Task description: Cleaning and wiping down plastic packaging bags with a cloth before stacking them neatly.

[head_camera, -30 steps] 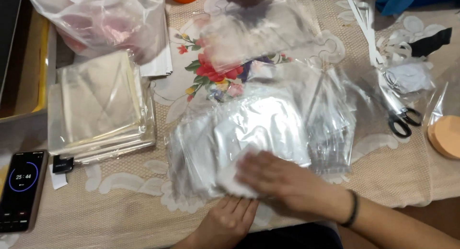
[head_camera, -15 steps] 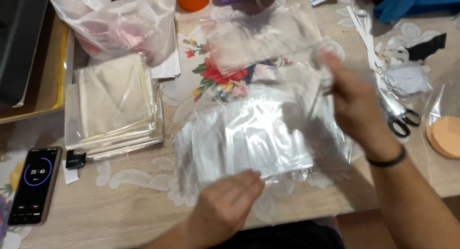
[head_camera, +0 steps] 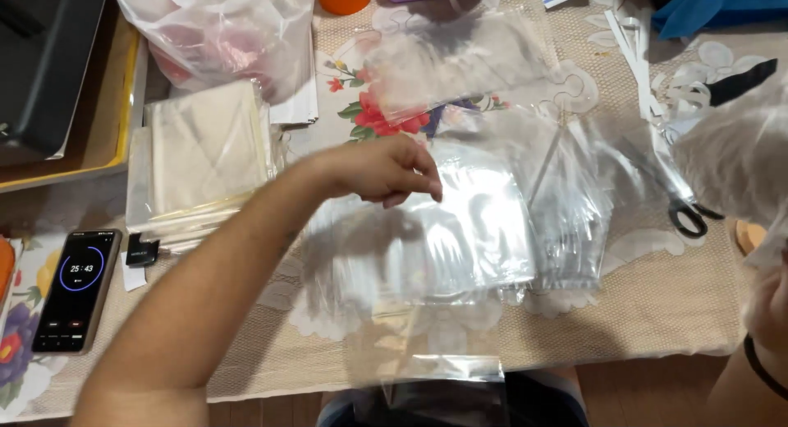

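Left hand [head_camera: 379, 171] fingers together, pinching top clear bag off bag pile [head_camera: 427, 246] at table centre. Right hand [head_camera: 767, 300] at 3 o'clock lifts white-filled bag [head_camera: 730, 160]; grip hidden. Finished stack [head_camera: 205, 152] at 10 o'clock; many bags unfilled.

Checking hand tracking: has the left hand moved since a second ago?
Yes. The left hand went from the table's near edge up onto the clear bag stack, toward the floral print.

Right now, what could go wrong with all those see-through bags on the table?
The left hand holds a clear bag whose lower end hangs over the table edge; it might slide off. The loose bags half cover the scissors, so a hand could bump the blades.
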